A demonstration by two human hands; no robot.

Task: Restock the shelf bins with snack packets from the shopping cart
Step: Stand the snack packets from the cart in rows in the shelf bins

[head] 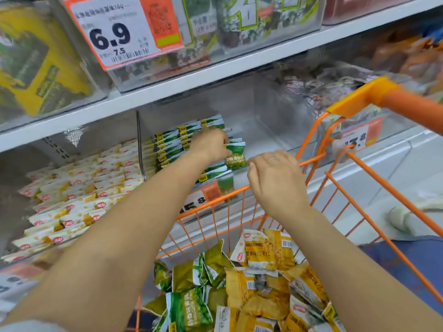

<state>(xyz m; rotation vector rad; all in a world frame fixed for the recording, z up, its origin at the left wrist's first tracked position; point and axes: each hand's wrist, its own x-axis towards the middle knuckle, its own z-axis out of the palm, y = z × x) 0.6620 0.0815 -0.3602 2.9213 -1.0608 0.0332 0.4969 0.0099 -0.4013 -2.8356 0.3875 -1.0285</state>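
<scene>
We see two bare forearms — no sleeves reach the wrists. The right hand [279,182] wears a thin silvery ring on one finger; the left hand [211,143] shows no jewellery. At the lower right — blue fabric [407,264], and a pale shoe [405,219].

I am in a shop aisle: white shelves [191,75] carry clear bins [275,111] of snack packets, printed price tags [115,32] hang in front, and an orange shopping cart [359,178] stands before me.
</scene>
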